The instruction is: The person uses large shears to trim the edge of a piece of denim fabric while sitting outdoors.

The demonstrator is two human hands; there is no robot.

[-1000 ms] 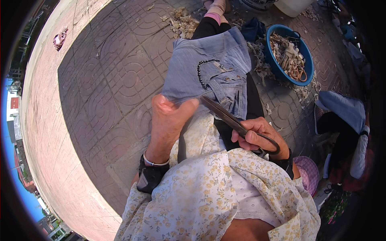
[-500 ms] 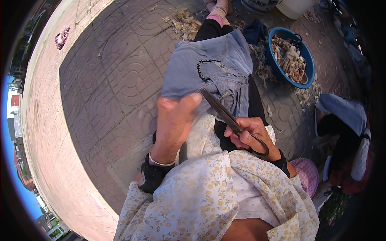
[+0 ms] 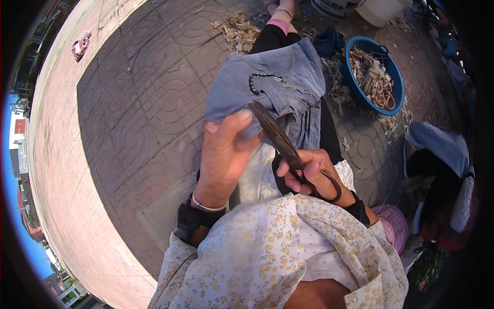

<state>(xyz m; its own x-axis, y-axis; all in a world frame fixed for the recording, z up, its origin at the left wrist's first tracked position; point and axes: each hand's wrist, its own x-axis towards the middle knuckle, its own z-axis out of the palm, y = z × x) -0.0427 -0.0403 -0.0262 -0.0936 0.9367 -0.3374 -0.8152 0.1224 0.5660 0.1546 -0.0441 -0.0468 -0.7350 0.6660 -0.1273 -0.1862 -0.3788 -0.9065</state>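
My right hand [image 3: 321,169] is closed round a pair of dark metal scissors [image 3: 277,135]. One finger loop shows by my wrist, and the blades point up and left, lying together or nearly so. Just left of the blade tips is my left hand [image 3: 222,154], its thumb raised. Its other fingers are blurred and partly hidden, so whether they hold anything cannot be made out. Beneath both hands, a faded blue denim cloth [image 3: 267,67] covers my lap and legs. A strand of black beads [image 3: 252,85] lies on it.
To the right stands a blue basin [image 3: 397,77] heaped with pale, stringy scraps [image 3: 369,72]. More scraps [image 3: 239,32] litter the paving. A white bucket [image 3: 378,13] is at the far right. Another person's denim-covered leg [image 3: 442,144] is close on the right.
The scissors and my right hand have shifted slightly left, with the blade tips moving up and left. My left hand has turned a little, its thumb now nearer the blade tips.
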